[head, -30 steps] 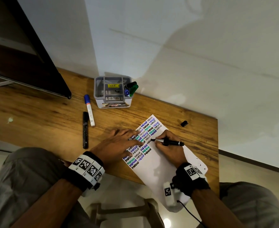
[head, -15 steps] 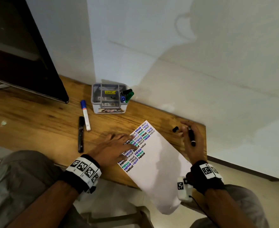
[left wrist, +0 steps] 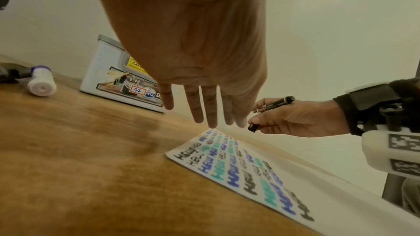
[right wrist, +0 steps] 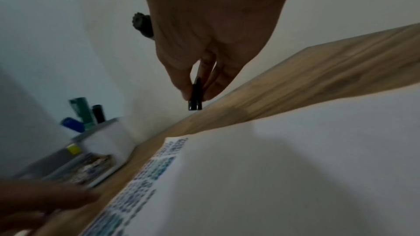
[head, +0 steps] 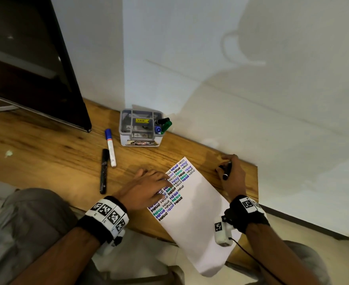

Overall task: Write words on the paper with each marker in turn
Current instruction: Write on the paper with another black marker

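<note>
A white paper (head: 200, 214) with rows of HELLO in black, blue and teal lies slanted over the desk's front edge. My left hand (head: 159, 185) rests flat on its written part, fingers straight; in the left wrist view the left hand (left wrist: 204, 112) hovers just over the paper (left wrist: 336, 186). My right hand (head: 229, 171) is right of the paper near the wall, gripping a thin black pen (head: 227, 170) and pinching its black cap (head: 220, 167). The pen (left wrist: 276, 103) and cap (left wrist: 252, 127) show apart. The right wrist view shows the cap (right wrist: 195, 100) between thumb and fingers.
A grey organizer box (head: 128, 138) stands by the wall with green, black and blue markers (head: 163, 125) in it. A white blue-capped marker (head: 110, 149) and a black marker (head: 103, 171) lie left of the paper. A dark monitor (head: 35, 68) fills the back left. The desk (head: 249, 182) ends just right of my right hand.
My right hand left the paper with the pen, moved right and back to the cap on the desk, and now pinches it. The left hand stayed on the paper.
</note>
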The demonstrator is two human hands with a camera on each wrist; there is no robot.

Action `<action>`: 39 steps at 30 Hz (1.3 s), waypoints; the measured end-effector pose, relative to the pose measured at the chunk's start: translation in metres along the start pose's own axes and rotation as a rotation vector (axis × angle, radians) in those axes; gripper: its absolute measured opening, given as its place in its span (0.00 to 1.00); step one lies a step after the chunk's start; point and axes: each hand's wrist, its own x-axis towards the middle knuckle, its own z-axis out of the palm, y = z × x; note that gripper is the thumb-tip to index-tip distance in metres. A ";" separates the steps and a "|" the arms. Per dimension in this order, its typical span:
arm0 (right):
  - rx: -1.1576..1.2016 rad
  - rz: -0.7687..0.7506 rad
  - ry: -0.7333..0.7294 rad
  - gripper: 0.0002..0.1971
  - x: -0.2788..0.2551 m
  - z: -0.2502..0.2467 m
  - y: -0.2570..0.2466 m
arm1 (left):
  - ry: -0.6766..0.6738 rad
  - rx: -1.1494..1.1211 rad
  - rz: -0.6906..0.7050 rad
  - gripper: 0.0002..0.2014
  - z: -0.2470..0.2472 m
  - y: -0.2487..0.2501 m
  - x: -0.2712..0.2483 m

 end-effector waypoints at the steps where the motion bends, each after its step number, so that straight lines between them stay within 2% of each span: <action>1: 0.059 0.007 -0.014 0.17 -0.003 0.001 -0.007 | 0.023 0.001 -0.004 0.19 -0.001 0.000 0.000; 6: 0.425 -0.062 -0.228 0.20 -0.044 0.014 -0.063 | 0.105 -0.069 -0.066 0.20 -0.009 0.004 0.003; 10: 0.584 -0.066 -0.306 0.21 -0.074 0.031 -0.090 | 0.130 -0.136 -0.077 0.18 -0.015 0.008 0.003; 16: 0.567 -0.101 -0.349 0.17 -0.085 0.045 -0.101 | 0.167 -0.220 -0.116 0.07 -0.021 0.010 0.005; 18: 0.557 -0.101 -0.320 0.15 -0.086 0.043 -0.104 | 0.194 -0.242 -0.157 0.09 -0.022 0.007 0.005; 22: 0.669 0.079 -0.218 0.12 -0.081 0.030 -0.111 | 0.267 -0.387 -0.223 0.16 -0.022 -0.003 0.005; 25: 0.685 0.084 -0.278 0.12 -0.077 0.026 -0.106 | 0.284 -0.411 -0.239 0.15 -0.022 -0.002 0.006; 28: 0.692 0.102 -0.352 0.07 -0.076 0.027 -0.104 | 0.281 -0.424 -0.242 0.21 -0.021 -0.001 0.006; 35: 0.624 0.119 -0.375 0.04 -0.076 0.036 -0.103 | 0.278 -0.376 -0.207 0.10 -0.022 0.000 0.006; 39: 0.565 0.074 -0.382 0.05 -0.075 0.042 -0.104 | 0.297 -0.293 -0.158 0.09 -0.028 0.009 0.003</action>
